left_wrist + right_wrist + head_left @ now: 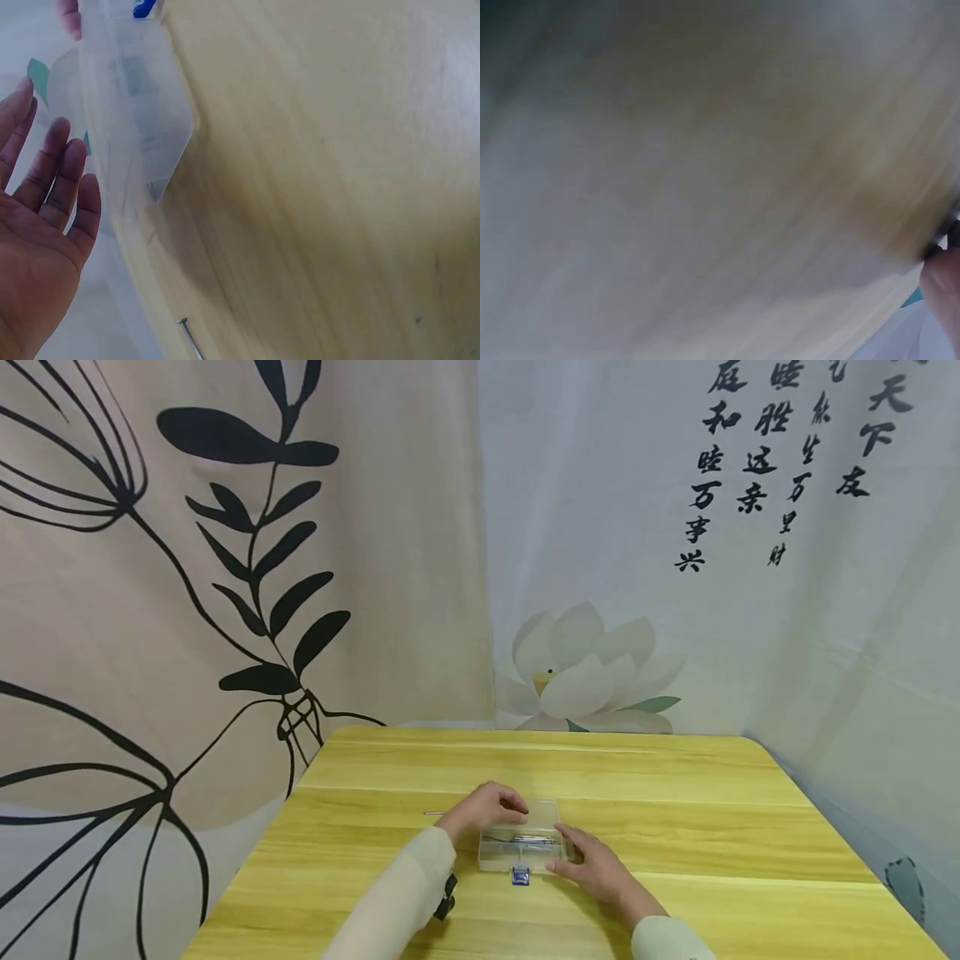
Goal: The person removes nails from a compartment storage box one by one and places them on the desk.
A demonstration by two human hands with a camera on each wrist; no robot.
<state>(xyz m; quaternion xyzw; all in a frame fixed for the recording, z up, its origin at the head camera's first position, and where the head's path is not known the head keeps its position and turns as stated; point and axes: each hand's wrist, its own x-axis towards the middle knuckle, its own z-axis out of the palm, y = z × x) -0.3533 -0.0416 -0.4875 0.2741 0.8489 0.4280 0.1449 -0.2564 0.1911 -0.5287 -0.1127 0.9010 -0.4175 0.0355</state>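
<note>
A clear plastic box (498,863) with its lid (546,811) raised at the back stands on the table. Several thin metal pieces (534,840), too small to identify, lie inside, and a blue latch (521,876) sits at the front. My left hand (487,807) hovers above the box's left rear; its palm and loosely bent fingers look bare in the left wrist view. Around the box's right end, my right hand (596,866) grips with the thumb in front and fingers behind. Only a blurred bit of the right hand (943,289) enters the right wrist view.
A nail (190,336) lies on the table left of the box. The yellow wood-grain table (675,793) reaches back to printed curtains (405,568). A dark device (446,897) is strapped at the left wrist.
</note>
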